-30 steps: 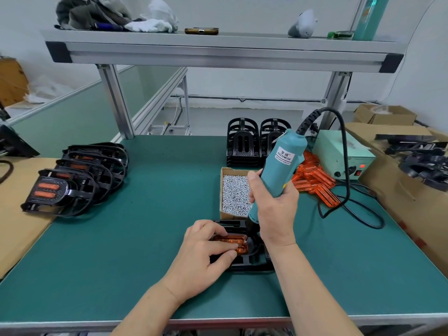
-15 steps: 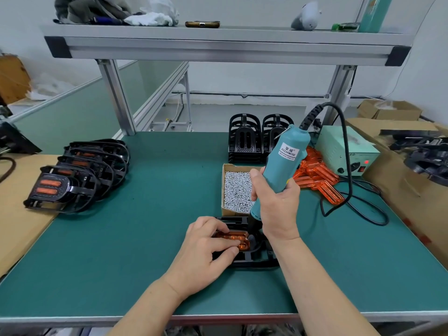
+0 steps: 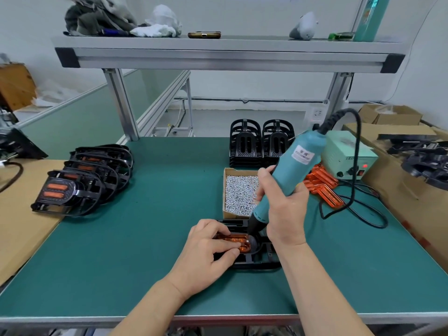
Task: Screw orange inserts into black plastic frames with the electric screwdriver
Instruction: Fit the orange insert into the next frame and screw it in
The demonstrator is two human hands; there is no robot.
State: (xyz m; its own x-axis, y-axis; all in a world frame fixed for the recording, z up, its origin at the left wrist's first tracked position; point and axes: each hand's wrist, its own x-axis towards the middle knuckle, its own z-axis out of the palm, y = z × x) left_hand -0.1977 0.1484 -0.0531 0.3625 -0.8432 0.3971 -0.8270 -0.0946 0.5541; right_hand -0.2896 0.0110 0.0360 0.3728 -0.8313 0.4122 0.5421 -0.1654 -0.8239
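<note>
At nine o'clock on the bench point(image 3: 157, 226) the finished frames point(image 3: 82, 180) lie overlapped. At six o'clock the left hand point(image 3: 206, 255) curls its fingers point(image 3: 226, 247) down onto the orange insert point(image 3: 236, 238), pinning it in the black frame point(image 3: 257, 263), which lies flat on the mat. At the frame's twelve o'clock sits the box of screws point(image 3: 238, 195). The right hand point(image 3: 283, 214) is clamped round the lower barrel of the electric screwdriver point(image 3: 291, 170), its nose down at the insert's right end; the bit tip is hidden. Spare inserts point(image 3: 322, 187) lie at two o'clock. The insert looks light, stiff and slick, probably brittle if overdriven, so press on its flat top near the screw. The frame seems light enough to skid unless held down.
</note>
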